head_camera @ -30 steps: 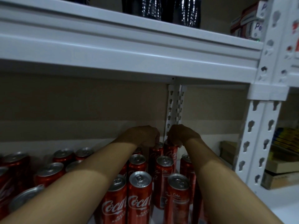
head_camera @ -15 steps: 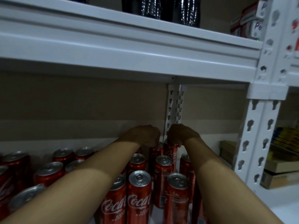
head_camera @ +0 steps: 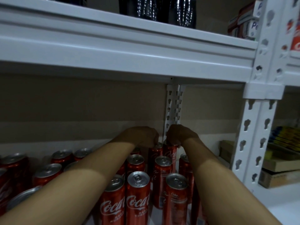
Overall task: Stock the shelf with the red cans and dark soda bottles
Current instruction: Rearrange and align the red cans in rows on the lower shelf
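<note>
Left hand [head_camera: 142, 136], right hand [head_camera: 180, 135] curled.

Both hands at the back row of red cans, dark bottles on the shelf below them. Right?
Not quite. The head view shows the dark bottles on the shelf above. Left hand and right hand are both at the back-row red cans.

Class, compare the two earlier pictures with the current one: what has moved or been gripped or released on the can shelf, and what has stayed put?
Almost nothing has changed. The left hand and right hand stay curled over the tops of the two rear cans at the back of the shelf, neither let go. The view drifts very slightly. The front cans and the dark bottles on the upper shelf keep their places.
</note>
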